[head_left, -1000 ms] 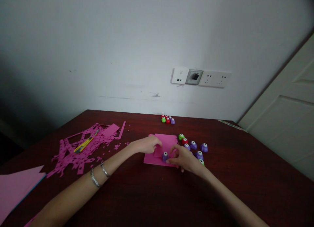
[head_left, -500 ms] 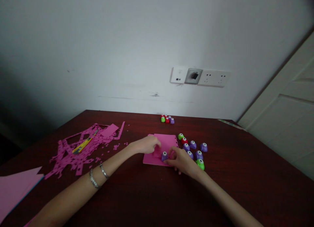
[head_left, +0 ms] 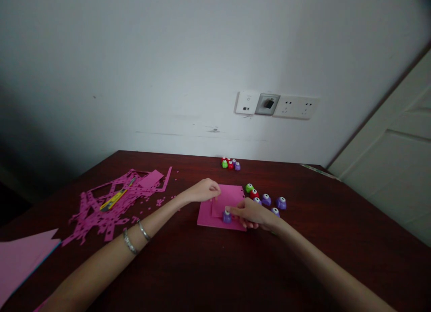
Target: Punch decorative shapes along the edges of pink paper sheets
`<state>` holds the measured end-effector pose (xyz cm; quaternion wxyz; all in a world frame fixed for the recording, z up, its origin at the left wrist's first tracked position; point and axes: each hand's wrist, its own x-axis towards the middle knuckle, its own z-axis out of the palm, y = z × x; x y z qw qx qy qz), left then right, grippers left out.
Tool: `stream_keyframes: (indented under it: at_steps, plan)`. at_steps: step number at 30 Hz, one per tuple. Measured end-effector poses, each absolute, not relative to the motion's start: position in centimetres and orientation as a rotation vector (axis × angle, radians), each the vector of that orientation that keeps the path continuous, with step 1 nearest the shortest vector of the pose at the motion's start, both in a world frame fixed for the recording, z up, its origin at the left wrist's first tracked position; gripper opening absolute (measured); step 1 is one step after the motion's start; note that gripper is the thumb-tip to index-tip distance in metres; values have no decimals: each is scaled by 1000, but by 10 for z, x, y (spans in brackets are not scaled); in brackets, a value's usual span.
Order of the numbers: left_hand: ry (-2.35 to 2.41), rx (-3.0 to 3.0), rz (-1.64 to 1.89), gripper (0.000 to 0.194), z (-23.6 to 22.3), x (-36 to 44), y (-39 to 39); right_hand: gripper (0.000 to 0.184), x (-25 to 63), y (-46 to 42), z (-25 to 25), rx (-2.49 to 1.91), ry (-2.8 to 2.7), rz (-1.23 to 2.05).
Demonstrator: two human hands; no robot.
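A small purple craft punch (head_left: 226,217) stands at the near edge of a pink foam-like sheet (head_left: 230,196), which lies over a larger pink piece (head_left: 204,218). My right hand (head_left: 251,212) reaches in from the right, its thumb on the white top of this punch and the other fingers curled beside it. At the sheet's upper left corner, my left hand (head_left: 203,190) is closed in a pinch on the edge. Small dark holes run along the sheet's right edge. Whether the punch's slot has the sheet in it cannot be seen.
More punches, among them a green one (head_left: 249,187), a red one (head_left: 254,194) and a purple one (head_left: 281,203), stand to the right, some hidden by my right hand. Several small punches (head_left: 230,165) sit farther back. Pink scraps (head_left: 101,213) and a yellow utility knife (head_left: 113,201) lie left.
My left hand has shifted up and slightly away along the sheet's left side. My right thumb has moved from the purple punch's side onto its top; its fingers have curled in.
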<state>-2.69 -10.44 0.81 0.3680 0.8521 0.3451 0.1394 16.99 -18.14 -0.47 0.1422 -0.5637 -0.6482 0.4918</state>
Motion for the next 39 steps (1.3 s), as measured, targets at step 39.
stream_keyframes:
  at_steps: [39]
  plan:
    - [852,1700,-396,46,-3,-3,-97,30,161,-139,-10,-1748,-1747,1967]
